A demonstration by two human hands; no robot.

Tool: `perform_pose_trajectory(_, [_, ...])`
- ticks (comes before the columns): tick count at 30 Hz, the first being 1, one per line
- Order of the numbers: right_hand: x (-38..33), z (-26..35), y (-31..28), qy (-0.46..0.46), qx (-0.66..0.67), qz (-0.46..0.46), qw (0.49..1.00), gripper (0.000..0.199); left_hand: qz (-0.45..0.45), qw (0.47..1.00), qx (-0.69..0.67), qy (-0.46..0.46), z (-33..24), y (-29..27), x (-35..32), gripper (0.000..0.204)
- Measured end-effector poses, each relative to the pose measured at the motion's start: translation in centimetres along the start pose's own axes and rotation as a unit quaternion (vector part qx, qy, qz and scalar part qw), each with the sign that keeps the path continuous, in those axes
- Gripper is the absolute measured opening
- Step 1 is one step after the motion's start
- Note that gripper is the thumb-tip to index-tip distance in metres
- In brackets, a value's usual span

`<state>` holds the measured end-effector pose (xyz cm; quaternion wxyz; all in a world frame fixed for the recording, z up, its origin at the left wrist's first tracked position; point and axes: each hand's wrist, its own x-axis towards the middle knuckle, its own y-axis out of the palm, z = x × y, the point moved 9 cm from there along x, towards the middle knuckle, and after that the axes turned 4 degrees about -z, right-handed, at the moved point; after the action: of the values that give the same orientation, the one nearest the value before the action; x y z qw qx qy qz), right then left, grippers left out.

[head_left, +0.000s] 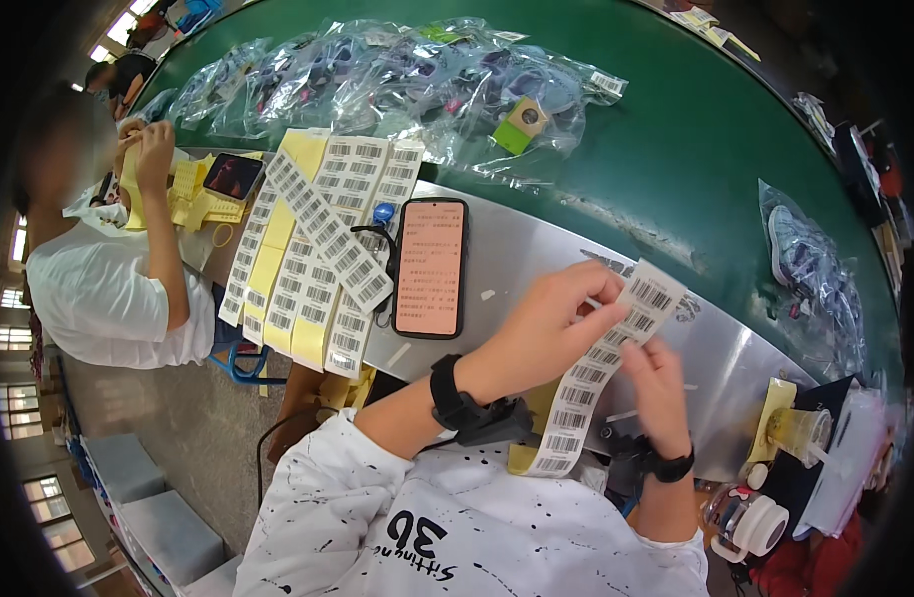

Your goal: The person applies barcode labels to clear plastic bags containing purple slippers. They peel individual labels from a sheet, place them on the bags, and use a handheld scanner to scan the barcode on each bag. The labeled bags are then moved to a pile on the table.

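Observation:
A long white strip of barcode labels [576, 396] hangs at a slant in front of my chest, its yellow backing showing beside it. My left hand [566, 310] is closed on the strip near its upper end, with thumb and fingers pinching its left edge. Lower down on the opposite edge, my right hand [659, 390] has its fingers bent in against the strip; they are slightly blurred. Black bands circle both wrists. Left of my hands, a phone [430, 269] with a lit screen lies on the metal table beside several label sheets [303, 284], partly overlapping.
Bagged shoes [377, 80] line the far green table [676, 129], with another bagged shoe [810, 249] to the right. A drink cup [803, 433] and a white-lidded bottle [758, 525] stand at the right. At left sits another person [119, 289] beside a second phone [234, 176].

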<state>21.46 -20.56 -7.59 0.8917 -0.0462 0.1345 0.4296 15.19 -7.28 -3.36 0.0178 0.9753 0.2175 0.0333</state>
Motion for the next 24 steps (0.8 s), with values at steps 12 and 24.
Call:
perform_pose_trajectory(12, [3.4, 0.4, 0.6, 0.015, 0.101, 0.007, 0.995, 0.017, -0.043, 0.994, 0.099, 0.034, 0.1, -1.6, -0.1, 0.028])
perform_pose_trajectory(24, [3.6, 4.6, -1.2, -0.154, -0.109, -0.117, 0.975, 0.005, -0.047, 0.995, -0.022, -0.087, 3.4, -1.9, -0.2, 0.022])
